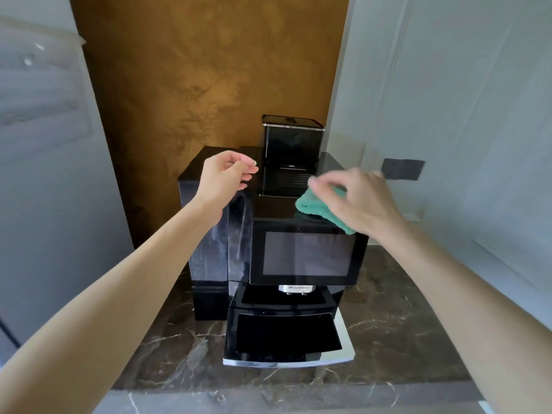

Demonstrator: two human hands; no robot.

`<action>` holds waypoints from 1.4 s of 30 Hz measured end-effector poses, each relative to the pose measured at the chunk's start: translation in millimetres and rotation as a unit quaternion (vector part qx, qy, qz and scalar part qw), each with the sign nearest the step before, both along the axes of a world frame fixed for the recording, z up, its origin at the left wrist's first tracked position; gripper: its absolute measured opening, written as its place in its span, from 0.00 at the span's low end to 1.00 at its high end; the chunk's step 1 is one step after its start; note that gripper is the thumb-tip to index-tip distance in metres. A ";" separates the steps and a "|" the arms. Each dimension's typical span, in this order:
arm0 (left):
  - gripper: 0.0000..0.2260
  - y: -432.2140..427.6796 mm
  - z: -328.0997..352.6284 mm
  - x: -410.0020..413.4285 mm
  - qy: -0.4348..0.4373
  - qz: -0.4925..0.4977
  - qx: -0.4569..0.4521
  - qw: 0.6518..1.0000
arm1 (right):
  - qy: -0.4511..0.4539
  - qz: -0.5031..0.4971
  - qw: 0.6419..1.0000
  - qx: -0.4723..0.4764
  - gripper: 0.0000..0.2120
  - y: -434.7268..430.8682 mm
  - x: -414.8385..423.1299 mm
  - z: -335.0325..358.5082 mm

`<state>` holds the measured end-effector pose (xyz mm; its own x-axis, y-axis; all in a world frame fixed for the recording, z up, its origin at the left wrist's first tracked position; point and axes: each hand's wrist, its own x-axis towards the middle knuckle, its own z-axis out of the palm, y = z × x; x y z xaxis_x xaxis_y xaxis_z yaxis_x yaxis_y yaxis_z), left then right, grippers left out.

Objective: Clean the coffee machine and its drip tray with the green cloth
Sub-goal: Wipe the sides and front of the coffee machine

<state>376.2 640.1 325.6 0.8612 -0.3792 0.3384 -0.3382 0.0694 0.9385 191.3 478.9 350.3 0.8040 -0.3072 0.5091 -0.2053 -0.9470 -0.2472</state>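
Note:
A black coffee machine [304,258] with a dark screen stands on a brown marble counter [388,324]. Its drip tray [283,339] juts out at the bottom front, black with a silver edge. My right hand [364,201] holds the green cloth [319,210] on the machine's top right, above the screen; the hand is blurred. My left hand [230,177] hovers over the top left of the machine, fingers loosely curled, holding nothing.
A black bean hopper [292,138] rises from the machine's back top. A black side unit [209,249] stands against the machine's left. Behind is a brown wall, a dark wall socket [403,169] at the right, and pale walls on both sides.

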 end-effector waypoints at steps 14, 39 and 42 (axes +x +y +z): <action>0.10 34.0 -28.8 50.1 -0.177 0.103 0.122 0.971 | 0.156 -0.039 0.986 -0.055 0.34 60.4 55.4 -36.4; 0.23 -41.6 6.5 4.9 -0.315 -0.344 0.195 0.863 | -0.258 -0.293 0.921 -0.005 0.36 179.8 99.8 -169.4; 0.21 -58.3 5.9 -0.3 -0.343 -0.335 0.231 0.847 | -0.290 -0.316 0.903 0.026 0.31 169.4 110.0 -159.4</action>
